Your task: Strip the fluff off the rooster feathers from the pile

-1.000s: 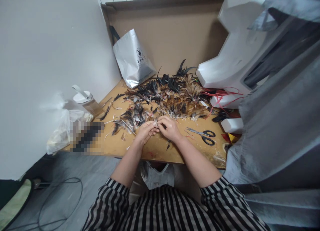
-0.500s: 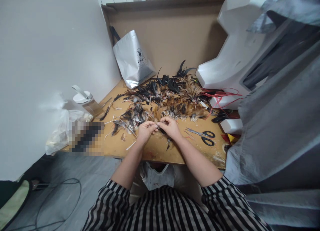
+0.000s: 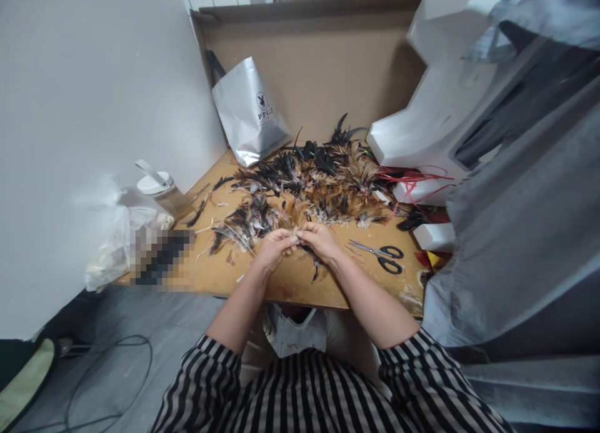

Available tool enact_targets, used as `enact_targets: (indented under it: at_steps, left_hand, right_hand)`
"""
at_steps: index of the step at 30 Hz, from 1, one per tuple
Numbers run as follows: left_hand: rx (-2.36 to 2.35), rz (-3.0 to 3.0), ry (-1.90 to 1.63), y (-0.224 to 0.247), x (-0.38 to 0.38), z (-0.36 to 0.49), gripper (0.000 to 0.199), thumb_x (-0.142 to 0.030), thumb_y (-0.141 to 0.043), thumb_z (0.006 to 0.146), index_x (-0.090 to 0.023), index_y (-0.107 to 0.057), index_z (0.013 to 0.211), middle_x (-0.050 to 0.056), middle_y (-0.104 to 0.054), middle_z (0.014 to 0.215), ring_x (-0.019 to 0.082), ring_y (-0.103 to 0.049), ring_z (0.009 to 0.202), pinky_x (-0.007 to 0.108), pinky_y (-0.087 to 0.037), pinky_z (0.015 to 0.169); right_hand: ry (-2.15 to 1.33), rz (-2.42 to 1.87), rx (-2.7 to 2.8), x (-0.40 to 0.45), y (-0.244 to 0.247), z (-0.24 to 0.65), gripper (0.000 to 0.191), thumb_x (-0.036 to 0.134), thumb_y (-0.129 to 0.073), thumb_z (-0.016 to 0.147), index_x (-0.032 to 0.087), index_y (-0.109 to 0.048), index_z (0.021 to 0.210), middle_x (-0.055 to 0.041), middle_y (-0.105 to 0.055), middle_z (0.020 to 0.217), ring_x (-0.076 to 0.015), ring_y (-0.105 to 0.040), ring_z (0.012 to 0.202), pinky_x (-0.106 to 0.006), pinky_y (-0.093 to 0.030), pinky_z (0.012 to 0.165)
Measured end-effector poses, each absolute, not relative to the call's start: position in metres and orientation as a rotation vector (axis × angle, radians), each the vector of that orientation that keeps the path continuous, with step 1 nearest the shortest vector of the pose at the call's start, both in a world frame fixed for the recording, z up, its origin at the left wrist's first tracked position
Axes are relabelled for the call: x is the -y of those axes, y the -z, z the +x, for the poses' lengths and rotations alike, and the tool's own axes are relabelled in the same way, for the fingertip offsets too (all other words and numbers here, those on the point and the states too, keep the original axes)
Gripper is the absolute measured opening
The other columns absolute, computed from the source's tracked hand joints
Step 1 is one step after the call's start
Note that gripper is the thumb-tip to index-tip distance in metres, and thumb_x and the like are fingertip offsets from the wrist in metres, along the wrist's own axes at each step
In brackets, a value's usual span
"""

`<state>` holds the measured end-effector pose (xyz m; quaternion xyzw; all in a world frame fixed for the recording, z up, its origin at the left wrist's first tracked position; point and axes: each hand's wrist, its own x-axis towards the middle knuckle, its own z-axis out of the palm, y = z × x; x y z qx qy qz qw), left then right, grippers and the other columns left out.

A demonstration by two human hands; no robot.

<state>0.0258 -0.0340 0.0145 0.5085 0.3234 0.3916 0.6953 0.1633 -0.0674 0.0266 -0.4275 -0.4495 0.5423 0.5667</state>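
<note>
Over the front of the table, my left hand and my right hand meet fingertip to fingertip. Both are closed in a pinch on a small bunch of feathers, mostly hidden by the fingers. Dark feather tips show just below my right hand. Right behind the fingers lies a row of brown and golden feathers, with grey-black feathers at its left end. Farther back is a pile of black and brown feathers. Scissors with black handles lie to the right, apart from my hands.
A silver bag leans against the cardboard panel at the back. On the left stand a lidded container and a plastic bag. A white machine, red strings and grey cloth border the right side.
Both hands have shifted very slightly, still pinched together in the same place. The feathers, scissors and bags lie as before.
</note>
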Motion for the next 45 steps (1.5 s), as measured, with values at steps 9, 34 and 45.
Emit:
enact_targets:
  at_steps: [9, 34, 45]
  left_hand:
    - [-0.785, 1.192, -0.940, -0.0109, 0.0321, 0.0280, 0.031, -0.036, -0.068, 0.060, -0.014, -0.056, 0.078, -0.002, -0.057, 0.048, 0.007, -0.048, 0.039, 0.017, -0.034, 0.040]
    - [-0.593, 1.105, -0.787, -0.0112, 0.0357, 0.0220, 0.021, -0.029, -0.067, 0.063, -0.013, -0.054, 0.067, -0.001, -0.059, 0.056, 0.002, -0.042, 0.038, 0.014, -0.025, 0.037]
    - [-0.768, 1.336, -0.878, -0.0120, 0.0336, 0.0255, 0.026, -0.036, -0.066, 0.063, -0.012, -0.062, 0.071, 0.001, -0.058, 0.051, 0.006, -0.045, 0.040, 0.018, -0.032, 0.041]
  right_hand:
    - [-1.020, -1.127, 1.092, 0.0652, -0.0244, 0.1606, 0.021, 0.033, -0.063, 0.061, 0.016, -0.050, 0.062, 0.0056, -0.046, 0.052, -0.0062, -0.037, 0.047, -0.020, -0.029, 0.048]
    - [-1.426, -0.797, 1.023, 0.0693, -0.0234, 0.1651, 0.021, 0.032, -0.070, 0.060, 0.015, -0.060, 0.067, 0.0003, -0.060, 0.058, -0.0110, -0.053, 0.053, -0.026, -0.040, 0.057]
    - [-1.215, -1.017, 0.933, 0.0660, -0.0221, 0.1672, 0.029, 0.038, -0.070, 0.058, 0.016, -0.051, 0.057, 0.0044, -0.051, 0.045, -0.0059, -0.040, 0.040, -0.019, -0.024, 0.042]
